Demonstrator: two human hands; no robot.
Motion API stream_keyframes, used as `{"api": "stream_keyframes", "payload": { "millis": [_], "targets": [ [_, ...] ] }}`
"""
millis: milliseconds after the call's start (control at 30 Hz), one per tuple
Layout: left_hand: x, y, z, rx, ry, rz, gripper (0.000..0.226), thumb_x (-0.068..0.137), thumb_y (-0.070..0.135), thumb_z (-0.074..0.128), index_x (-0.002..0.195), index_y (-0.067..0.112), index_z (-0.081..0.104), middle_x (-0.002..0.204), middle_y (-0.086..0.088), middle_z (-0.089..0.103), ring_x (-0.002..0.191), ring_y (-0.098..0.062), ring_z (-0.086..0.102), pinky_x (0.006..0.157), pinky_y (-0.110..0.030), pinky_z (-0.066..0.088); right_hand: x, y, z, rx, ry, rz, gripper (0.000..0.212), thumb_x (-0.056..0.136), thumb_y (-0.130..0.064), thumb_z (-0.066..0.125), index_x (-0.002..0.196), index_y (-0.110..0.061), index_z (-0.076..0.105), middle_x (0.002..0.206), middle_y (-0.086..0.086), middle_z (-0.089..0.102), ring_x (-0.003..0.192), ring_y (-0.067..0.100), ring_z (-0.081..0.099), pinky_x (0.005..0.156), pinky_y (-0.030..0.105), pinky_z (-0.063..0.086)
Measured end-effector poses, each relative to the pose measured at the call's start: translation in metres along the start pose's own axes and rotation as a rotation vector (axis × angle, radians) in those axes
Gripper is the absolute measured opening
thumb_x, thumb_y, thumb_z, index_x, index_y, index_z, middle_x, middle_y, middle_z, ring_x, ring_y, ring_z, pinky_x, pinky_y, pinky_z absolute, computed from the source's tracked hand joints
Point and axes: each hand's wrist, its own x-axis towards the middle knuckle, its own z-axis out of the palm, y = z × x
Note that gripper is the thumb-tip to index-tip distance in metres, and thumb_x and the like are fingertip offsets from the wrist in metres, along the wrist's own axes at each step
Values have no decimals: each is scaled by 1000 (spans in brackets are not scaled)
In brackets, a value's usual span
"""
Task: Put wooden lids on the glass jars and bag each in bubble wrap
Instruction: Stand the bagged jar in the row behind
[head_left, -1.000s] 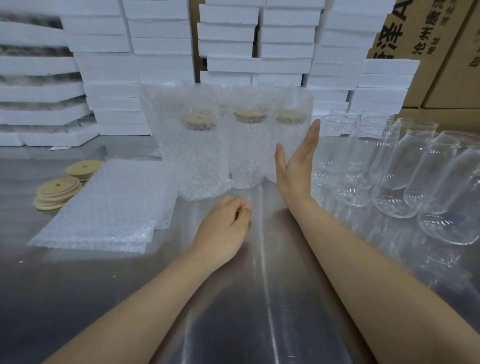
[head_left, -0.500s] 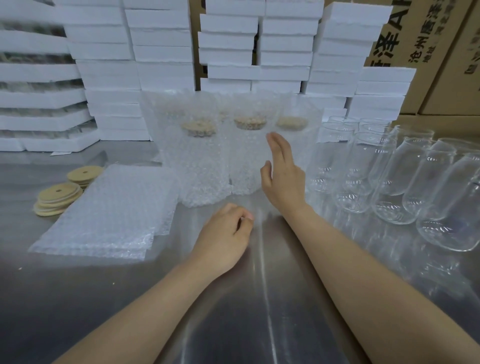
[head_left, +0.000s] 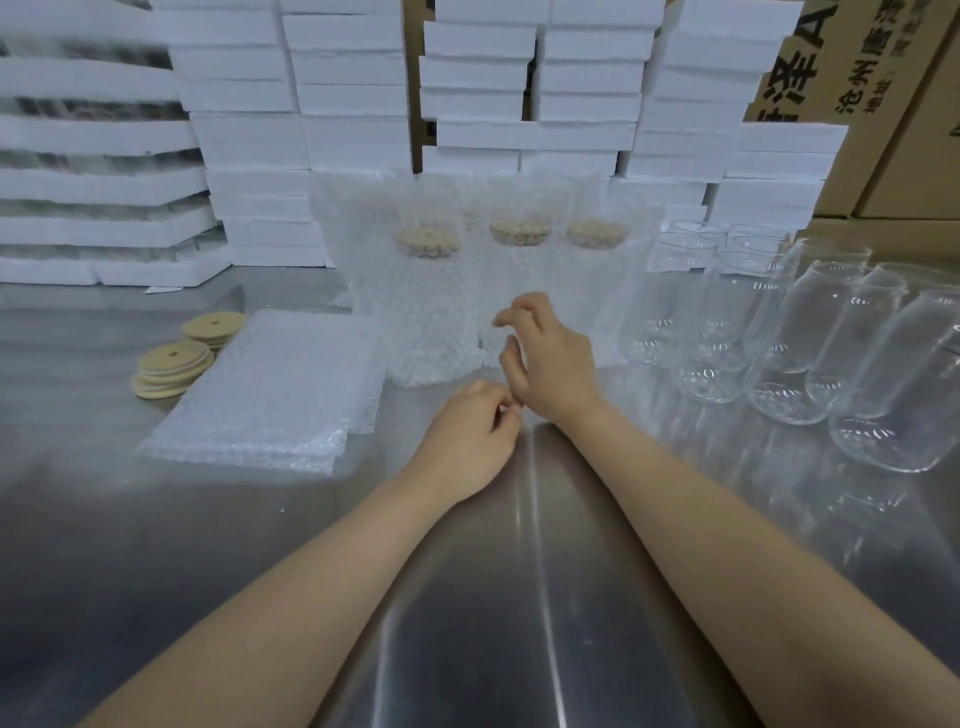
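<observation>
Soft overhead light, streaky glare on steel table, edges bowed.

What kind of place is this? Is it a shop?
Probably a packing workshop or storeroom, not a shop: white foam boxes are stacked behind the steel table, cardboard cartons stand at the back, and empty glass jars wait beside jars bagged in bubble wrap.
</observation>
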Motion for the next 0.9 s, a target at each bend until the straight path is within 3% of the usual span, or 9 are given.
{"api": "stream_keyframes", "payload": {
  "millis": [133,333,467,533,600,667,733,800,900],
  "targets": [
    [-1,6,-8,-82,33,-55,13,88,4,48,86,3,61,84,-7,62,76,-20,58,63,-27,40,-12,-20,-2,40,-156,200,20,88,-18,47,87,-5,63,67,12,64,57,33,59,53,32,32],
    [-12,6,-13,-73,59,-39,28,79,-4,47,87,7,71,93,-10,71,87,-22,63,68,-26,43,-34,-44,-13,153,-443,388,43,104,-27,35,81,-8,65,91,18,70,85,33,62,62,32,25],
    [-14,0,-13,-24,19,2,30,78,-4,49,66,18,65,82,0,64,84,-21,62,69,-25,42,-36,-41,-25,214,-486,565,36,99,-27,43,69,-16,59,70,2,61,77,27,59,62,33,35],
    [-13,-3,-12,22,9,21,28,80,-3,50,70,18,66,87,-2,65,85,-19,60,76,-26,44,-33,-30,-28,213,-307,682,24,95,-23,49,76,-13,60,73,3,61,76,24,57,66,34,41],
    [-14,-4,-10,58,4,46,25,81,-1,51,76,14,70,90,-3,66,85,-18,59,76,-23,40,-33,-15,-36,249,25,840,11,94,-19,52,92,-14,62,89,3,62,78,18,54,71,34,42],
    [-13,-6,-9,69,5,66,23,81,-1,52,78,13,71,89,-3,66,85,-17,58,73,-19,36,-34,4,-46,176,329,943,20,93,-16,53,112,-13,58,109,6,56,83,14,51,67,32,37],
    [-12,-6,-9,68,10,71,23,82,-1,52,79,13,70,90,-3,65,86,-17,58,75,-19,37,-34,19,-58,35,546,923,34,89,-13,57,122,-9,54,118,10,51,97,16,52,68,26,34],
    [-10,-5,-9,65,8,70,23,84,0,51,80,13,70,92,-3,65,88,-16,57,79,-22,39,-32,30,-65,-84,672,852,45,82,-10,63,126,-4,53,123,15,52,112,25,53,82,31,39],
    [-9,-5,-9,69,5,71,23,85,0,51,82,13,70,94,-2,63,88,-15,56,80,-22,40,-34,39,-64,-166,694,912,65,77,-17,72,135,-2,47,135,19,45,125,34,46,100,34,28]
  ]
}}
